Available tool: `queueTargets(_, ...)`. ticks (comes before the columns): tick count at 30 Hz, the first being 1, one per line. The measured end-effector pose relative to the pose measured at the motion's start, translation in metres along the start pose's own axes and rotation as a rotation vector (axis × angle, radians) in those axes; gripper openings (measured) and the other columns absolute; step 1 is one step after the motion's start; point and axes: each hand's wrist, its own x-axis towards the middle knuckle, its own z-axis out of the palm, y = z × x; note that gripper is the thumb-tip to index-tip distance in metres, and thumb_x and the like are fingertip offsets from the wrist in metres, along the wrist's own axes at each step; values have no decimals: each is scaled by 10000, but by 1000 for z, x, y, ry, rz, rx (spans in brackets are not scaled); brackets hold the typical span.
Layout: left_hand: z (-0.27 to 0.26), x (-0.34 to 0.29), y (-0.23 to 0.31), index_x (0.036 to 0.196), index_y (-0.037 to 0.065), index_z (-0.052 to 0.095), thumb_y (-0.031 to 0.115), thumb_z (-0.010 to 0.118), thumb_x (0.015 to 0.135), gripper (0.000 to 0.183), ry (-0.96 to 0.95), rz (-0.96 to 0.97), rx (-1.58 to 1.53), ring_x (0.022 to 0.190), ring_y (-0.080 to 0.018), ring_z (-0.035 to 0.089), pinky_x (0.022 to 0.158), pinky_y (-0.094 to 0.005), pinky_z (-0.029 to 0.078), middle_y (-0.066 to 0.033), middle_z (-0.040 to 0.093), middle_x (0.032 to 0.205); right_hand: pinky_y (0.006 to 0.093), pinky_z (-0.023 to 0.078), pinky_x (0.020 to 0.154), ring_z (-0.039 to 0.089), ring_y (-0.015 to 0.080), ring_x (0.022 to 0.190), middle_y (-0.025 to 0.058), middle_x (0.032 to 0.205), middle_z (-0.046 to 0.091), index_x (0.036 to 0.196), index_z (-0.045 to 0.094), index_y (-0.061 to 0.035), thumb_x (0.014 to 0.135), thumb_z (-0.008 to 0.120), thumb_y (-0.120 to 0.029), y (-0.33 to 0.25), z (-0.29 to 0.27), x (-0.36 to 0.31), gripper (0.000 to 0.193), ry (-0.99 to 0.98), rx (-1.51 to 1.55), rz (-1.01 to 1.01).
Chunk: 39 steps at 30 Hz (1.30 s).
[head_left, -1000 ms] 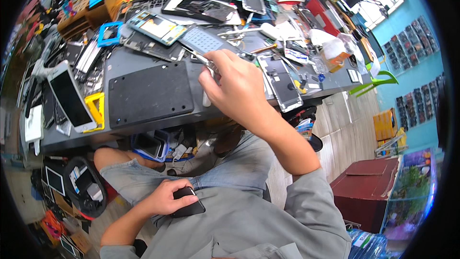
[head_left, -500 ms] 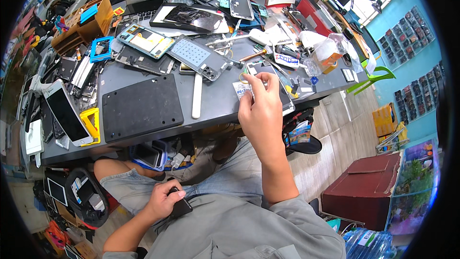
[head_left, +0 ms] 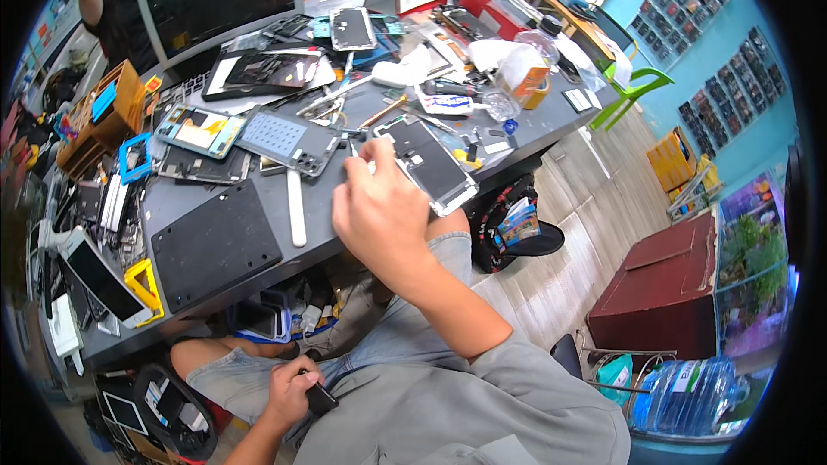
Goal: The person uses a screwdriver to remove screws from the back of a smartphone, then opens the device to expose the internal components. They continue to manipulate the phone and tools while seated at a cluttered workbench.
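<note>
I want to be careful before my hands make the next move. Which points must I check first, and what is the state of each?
1. Black phone held in left hand: ok.
2. Its screen side facing up: cannot tell.
3. Right hand empty: cannot tell from this view.
4. White stick on desk: ok.
5. Phone panel well back from desk edge: not ok.

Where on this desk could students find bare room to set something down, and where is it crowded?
Bare desk shows between the white stick and the right hand, and in a wedge between that stick and the flat black panel; both look tight. It's crowded before the monitor, around the white phone and around the white-and-blue tube.
</note>
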Motion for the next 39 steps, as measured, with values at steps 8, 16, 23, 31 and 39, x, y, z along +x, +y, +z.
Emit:
queueTargets(8,-3,2,3,789,-8,581,349,573,965,399,53,-17,-91,647,-202,610,642,-355,475,-120,662,727,395,585,615,736,285,775,139,1122,687,1227,757,-19,931,828,-84,-6,-16,-10,312,166,248,-63)
queueTargets(16,-3,-1,-8,789,50,559,404,500,996,415,110,-178,-516,579,-171,548,555,-299,454,-63,563,650,408,625,783,761,317,896,132,1177,720,1251,788,-46,967,847,-148,-35,-35,-106,308,-580,1154,-107)
queueTargets(23,-5,11,6,961,112,616,423,496,1007,336,163,-390,-1333,791,-179,662,734,-359,567,-47,655,906,563,506,1172,628,416,1347,199,1522,607,1539,662,-42,943,908,-399,-70,-16,-150,737,-612,1079,-510)
queueTargets(31,24,-8,-18,1111,92,686,386,505,1099,345,404,-159,-912,1009,-204,713,944,-368,582,-44,704,1069,591,505,1174,635,431,1337,201,1431,646,1478,664,-12,895,929,-418,-85,-17,-161,759,-546,1038,-413)
queueTargets(39,38,-18,14,1441,82,680,603,412,1197,635,363,-329,-1252,1339,-254,708,1183,-425,534,-119,741,1411,523,536,1111,653,428,1278,205,1402,652,1424,648,45,939,896,-261,-79,-14,-171,624,-609,958,-229)
